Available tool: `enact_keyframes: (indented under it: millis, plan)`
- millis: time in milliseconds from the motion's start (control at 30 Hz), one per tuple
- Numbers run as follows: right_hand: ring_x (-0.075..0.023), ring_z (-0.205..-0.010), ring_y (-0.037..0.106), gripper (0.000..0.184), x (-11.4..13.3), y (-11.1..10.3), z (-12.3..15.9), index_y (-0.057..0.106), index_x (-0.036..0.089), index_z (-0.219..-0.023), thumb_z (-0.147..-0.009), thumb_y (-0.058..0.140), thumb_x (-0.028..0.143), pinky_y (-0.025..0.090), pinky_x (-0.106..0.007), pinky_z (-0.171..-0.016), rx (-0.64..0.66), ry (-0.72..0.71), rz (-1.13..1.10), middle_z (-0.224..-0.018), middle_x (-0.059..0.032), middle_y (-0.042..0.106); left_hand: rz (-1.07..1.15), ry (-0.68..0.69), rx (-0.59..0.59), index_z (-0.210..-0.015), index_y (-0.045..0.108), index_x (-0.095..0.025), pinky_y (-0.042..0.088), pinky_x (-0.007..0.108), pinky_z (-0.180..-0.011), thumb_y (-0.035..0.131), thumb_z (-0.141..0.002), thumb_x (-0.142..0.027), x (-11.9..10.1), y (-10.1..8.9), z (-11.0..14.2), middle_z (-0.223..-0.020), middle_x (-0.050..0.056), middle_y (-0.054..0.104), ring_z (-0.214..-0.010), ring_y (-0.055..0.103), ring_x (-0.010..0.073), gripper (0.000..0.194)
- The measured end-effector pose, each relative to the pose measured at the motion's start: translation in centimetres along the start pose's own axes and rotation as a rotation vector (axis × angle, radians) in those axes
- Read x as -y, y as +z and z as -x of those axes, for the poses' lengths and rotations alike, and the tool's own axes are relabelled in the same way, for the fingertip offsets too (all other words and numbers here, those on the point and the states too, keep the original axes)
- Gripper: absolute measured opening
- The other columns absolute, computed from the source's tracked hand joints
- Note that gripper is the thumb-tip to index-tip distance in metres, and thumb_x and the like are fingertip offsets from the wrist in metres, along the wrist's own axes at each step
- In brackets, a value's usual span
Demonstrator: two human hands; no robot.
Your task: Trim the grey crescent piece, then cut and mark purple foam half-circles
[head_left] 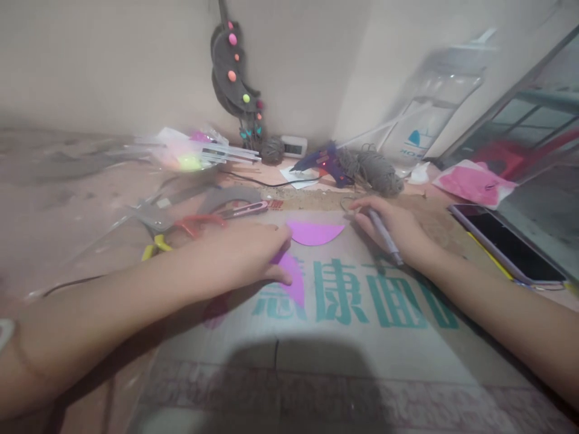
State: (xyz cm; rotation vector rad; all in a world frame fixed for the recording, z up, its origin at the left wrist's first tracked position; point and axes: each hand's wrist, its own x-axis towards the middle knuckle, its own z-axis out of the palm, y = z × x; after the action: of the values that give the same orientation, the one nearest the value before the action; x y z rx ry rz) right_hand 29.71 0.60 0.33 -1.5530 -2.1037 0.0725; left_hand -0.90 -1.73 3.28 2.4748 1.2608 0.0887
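Observation:
My right hand (391, 226) is closed around a grey pen (384, 235), which slants across the palm. Its fingertips are over the cardboard sheet (344, 361), near a purple half-circle of paper (315, 233). My left hand (262, 256) reaches in from the left with thumb and fingers apart. Its fingertips are at the left end of that half-circle. Another purple paper piece (295, 283) lies partly under this hand, with the thumb over it; part of its outline is hidden.
Behind the cardboard are a blue glue gun (319, 160), grey yarn (377, 172) and a large bottle (427, 114). Scissors with red handles (199, 223), a pink cutter (244, 209) and bagged glue sticks (203, 150) lie left. A phone (506, 244) rests right.

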Motion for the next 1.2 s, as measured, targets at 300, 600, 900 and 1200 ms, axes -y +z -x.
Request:
enact_keyframes:
  millis: [300, 600, 900, 1200]
  plan:
    - [-0.0139, -0.056, 0.055, 0.024, -0.4, 0.2, 0.1, 0.067, 0.024, -0.109, -0.092, 0.056, 0.037, 0.041, -0.023, -0.059, 0.008, -0.006, 0.002, -0.062, 0.0027, 0.060, 0.273, 0.064, -0.157, -0.102, 0.064, -0.023, 0.048, 0.030, -0.074, 0.051, -0.097, -0.036, -3.0, 1.6, -1.0, -0.089, 0.001, 0.072, -0.079, 0.065, 0.0181, 0.019]
    - [-0.0153, -0.059, 0.057, 0.024, 0.2, -0.2, 0.1, 0.067, 0.024, -0.107, -0.092, 0.053, 0.036, 0.044, -0.024, -0.060, 0.006, 0.000, -0.005, -0.068, 0.0006, 0.065, -0.054, 0.456, -0.055, -0.147, 0.047, -0.019, 0.026, 0.048, -0.121, 0.042, -0.098, -0.061, -2.8, 3.8, -0.7, -0.157, 0.014, 0.043, -0.146, 0.038, 0.0324, 0.065]
    - [-0.0159, -0.057, 0.059, 0.027, 0.7, -0.4, 0.0, 0.069, 0.021, -0.107, -0.090, 0.053, 0.035, 0.040, -0.024, -0.056, 0.017, -0.048, 0.009, -0.067, -0.0004, 0.068, -0.248, 0.407, -0.274, -0.132, 0.059, -0.010, 0.035, 0.049, -0.115, 0.041, -0.100, -0.055, -2.7, 3.4, -0.9, -0.147, 0.021, 0.053, -0.136, 0.048, 0.0336, 0.058]
    - [-0.0145, -0.055, 0.058, 0.024, 1.0, -0.6, 0.0, 0.068, 0.022, -0.106, -0.092, 0.054, 0.034, 0.039, -0.023, -0.055, 0.042, -0.091, 0.028, -0.066, 0.0008, 0.068, -0.296, 0.421, -0.346, -0.114, 0.067, -0.011, 0.051, 0.044, -0.097, 0.039, -0.103, -0.042, -2.9, 4.0, -0.9, -0.118, 0.016, 0.071, -0.110, 0.066, 0.0291, 0.043]
